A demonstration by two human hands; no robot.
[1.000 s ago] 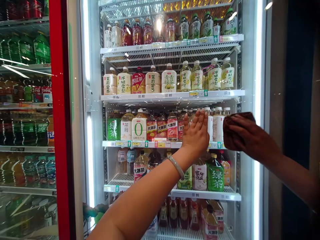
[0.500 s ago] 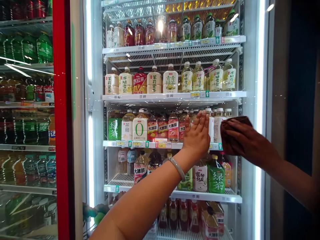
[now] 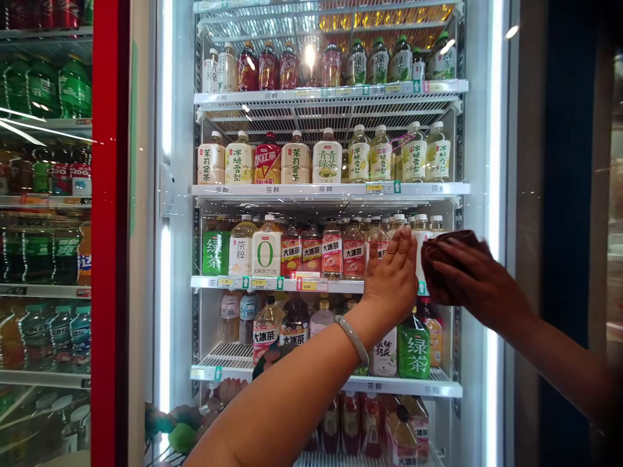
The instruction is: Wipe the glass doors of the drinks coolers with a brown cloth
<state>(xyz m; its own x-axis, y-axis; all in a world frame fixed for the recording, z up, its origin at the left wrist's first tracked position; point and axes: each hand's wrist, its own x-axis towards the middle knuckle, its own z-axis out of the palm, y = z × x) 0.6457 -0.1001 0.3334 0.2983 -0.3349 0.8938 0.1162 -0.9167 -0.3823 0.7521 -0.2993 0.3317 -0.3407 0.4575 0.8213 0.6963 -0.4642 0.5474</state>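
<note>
A dark brown cloth (image 3: 450, 266) lies bunched against the glass door of a lit drinks cooler, in front of its third shelf. My right hand (image 3: 479, 279) presses on the cloth from the right, fingers over it. Just left of the cloth, my left hand (image 3: 393, 269) rests flat against the glass with fingers stretched out, holding nothing. A grey bangle (image 3: 353, 338) circles the left wrist. Behind the glass, rows of bottles show, among them a green one (image 3: 413, 347) below the hands and a white-labelled one with a green 0 (image 3: 266, 251).
A red door frame (image 3: 109, 233) stands at the left, beside a second cooler with bottles. A door handle (image 3: 167, 189) is on the left edge of the lit cooler. A dark blue panel (image 3: 567, 162) is at the right.
The view has shifted a little, with the cooler moving left in it. My left hand is now closer to the cloth, and my right hand still holds the cloth on the glass.
</note>
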